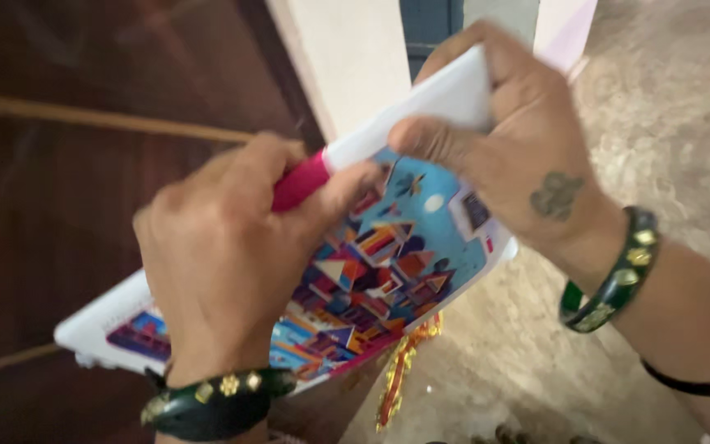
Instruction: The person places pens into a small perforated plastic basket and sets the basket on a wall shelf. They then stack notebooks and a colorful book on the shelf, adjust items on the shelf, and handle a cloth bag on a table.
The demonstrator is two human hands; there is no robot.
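A white box (421,230) runs slantwise from the lower left of the frame up to the upper middle, held in the air. Its face carries a bright picture of small houses in blue, orange and red; a smaller print of the same colours sits at its lower-left end, and a small dark square label lies right of centre. The left hand (223,255), at centre left, is curled shut around a pink grip (300,182) lying against the box's upper edge. The right hand (511,140), upper right, pinches the box's top corner, thumb on the printed face. Both wrists wear green bangles (610,275). A gold tinsel strip (400,370) hangs below the box.
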